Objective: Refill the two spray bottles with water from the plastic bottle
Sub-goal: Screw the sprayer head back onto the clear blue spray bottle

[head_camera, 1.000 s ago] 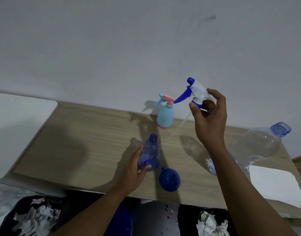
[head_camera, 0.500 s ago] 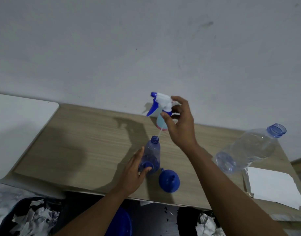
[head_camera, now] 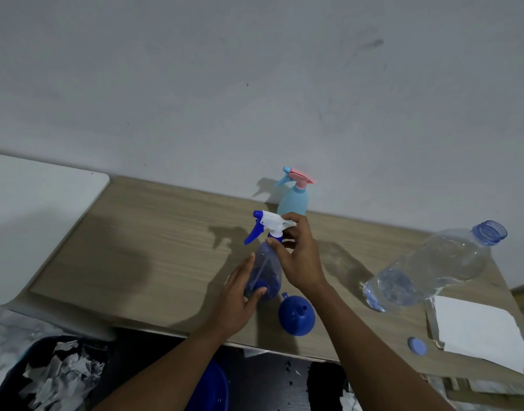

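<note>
Clear blue spray bottle (head_camera: 265,271), white/blue trigger head (head_camera: 272,226) on top. L hand (head_camera: 240,295) grips its base, R hand (head_camera: 296,256) pinches the head's collar.

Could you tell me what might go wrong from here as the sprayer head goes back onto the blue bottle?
The sprayer head could seat crooked on the blue spray bottle and leak. The plastic bottle stands uncapped, its cap on the table; a bump from the right hand might spill water toward the paper.

- Dim, cool, even light; soft shadows thrown onto table (head_camera: 154,232) & wall (head_camera: 254,84).
- Wide-angle bend at edges; slight overall blur, no glare.
</note>
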